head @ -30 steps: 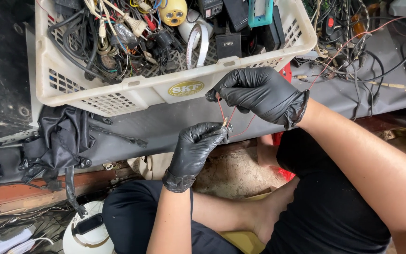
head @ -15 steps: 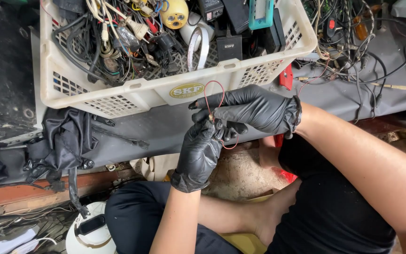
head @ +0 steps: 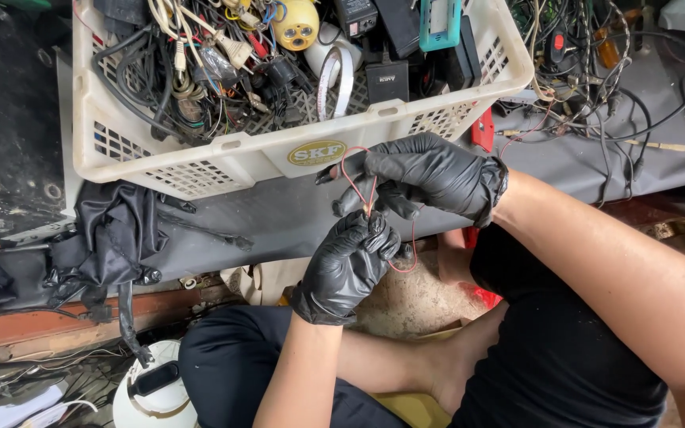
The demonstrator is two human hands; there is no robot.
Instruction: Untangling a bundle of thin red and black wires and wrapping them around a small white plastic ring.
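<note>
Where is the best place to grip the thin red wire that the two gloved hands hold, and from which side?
Probably at the top of the loop of the thin red wire, coming from the left. The loop stands free in front of the white basket, while the right hand and left hand cover the lower part.
</note>
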